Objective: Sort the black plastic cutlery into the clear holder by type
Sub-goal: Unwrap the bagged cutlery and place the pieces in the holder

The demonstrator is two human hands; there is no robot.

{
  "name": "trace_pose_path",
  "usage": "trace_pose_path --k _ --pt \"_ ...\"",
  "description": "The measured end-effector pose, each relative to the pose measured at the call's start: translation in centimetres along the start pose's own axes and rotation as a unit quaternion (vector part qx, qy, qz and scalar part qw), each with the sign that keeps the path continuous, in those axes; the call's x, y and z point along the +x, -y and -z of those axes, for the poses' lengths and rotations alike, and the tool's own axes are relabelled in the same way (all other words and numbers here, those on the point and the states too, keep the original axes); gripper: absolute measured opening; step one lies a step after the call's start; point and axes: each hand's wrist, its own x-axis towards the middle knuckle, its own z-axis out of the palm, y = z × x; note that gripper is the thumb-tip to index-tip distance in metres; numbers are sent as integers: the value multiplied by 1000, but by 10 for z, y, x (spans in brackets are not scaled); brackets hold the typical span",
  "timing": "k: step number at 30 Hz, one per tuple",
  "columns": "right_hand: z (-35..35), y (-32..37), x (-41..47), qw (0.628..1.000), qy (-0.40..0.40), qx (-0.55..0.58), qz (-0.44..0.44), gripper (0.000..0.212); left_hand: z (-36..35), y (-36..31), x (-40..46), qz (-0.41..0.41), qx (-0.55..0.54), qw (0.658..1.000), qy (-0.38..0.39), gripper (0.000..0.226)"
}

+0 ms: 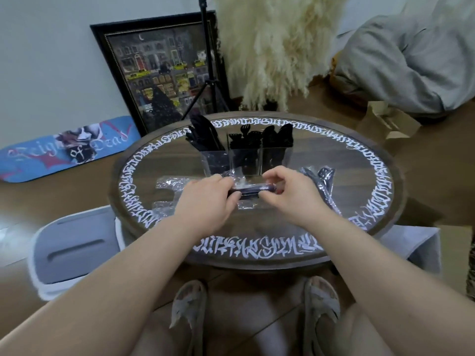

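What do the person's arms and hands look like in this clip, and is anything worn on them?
Both arms are bare up to the frame edge: no sleeves show. The left hand and right hand carry no gloves, and no rings, watch, bracelets or markings are visible on the hands or wrists. Nail detail is too blurred to tell. Lower down, the feet wear grey open-toed slippers.

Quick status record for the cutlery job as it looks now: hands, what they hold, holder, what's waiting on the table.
left hand: grips one end of the wrapped cutlery pack
right hand: pinches the pack's other end
clear holder: upright behind the hands, black cutlery standing in all three compartments
second wrapped pack: lying right of the hands
empty wrapper: left of the hands
table: round, white lettering around the rim
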Motion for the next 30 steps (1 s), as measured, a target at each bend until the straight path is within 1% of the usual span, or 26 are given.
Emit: trace_pose_path --k 6,7,11,13,14,16,17,18,19,21,22,23,25,27,29,30 --pt "-16 -1 0 990 40 124 -57 34 -14 16 -15 33 -33 999 15 29" --pt "-18 -1 -1 989 47 126 -66 33 -17 17 -17 34 -39 999 17 29" --pt "-25 -3 -5 992 67 69 -77 25 -26 20 -19 26 -62 998 2 25" --pt "-24 -5 -6 991 77 74 -78 16 -28 18 -17 15 -76 997 -19 22" --pt "-24 -6 -7 990 77 81 -81 17 -29 17 -15 10 -82 996 -27 20" --pt "-24 -11 -5 988 58 98 -100 38 -31 15 -11 -3 -89 995 -46 16" --pt "-25 -13 -4 985 51 103 -125 48 -32 15 -9 -10 -89 994 -57 15" --pt "-24 -16 -2 979 53 117 -160 52 -32 14 -6 -19 -87 993 -73 13" --pt "-23 -18 0 966 68 149 -201 48 -33 15 -4 -27 -85 992 -92 12" --pt "-21 -20 4 922 120 259 -263 26 -34 15 1 -37 -89 989 -108 12" --pt "-19 -20 7 905 133 298 -271 18 -35 15 4 -41 -89 989 -109 12" --pt "-17 -22 9 900 133 319 -266 14 -37 15 6 -45 -88 989 -106 12" --pt "-17 -27 12 907 107 327 -242 12 -39 14 9 -54 -87 990 -98 16" --pt "-17 -29 11 924 89 308 -210 16 -41 14 10 -56 -99 990 -82 30" --pt "-16 -29 8 940 90 283 -168 20 -39 13 10 -54 -114 990 -64 47" --pt "-16 -29 6 946 92 273 -148 20 -38 12 10 -50 -119 990 -56 51"
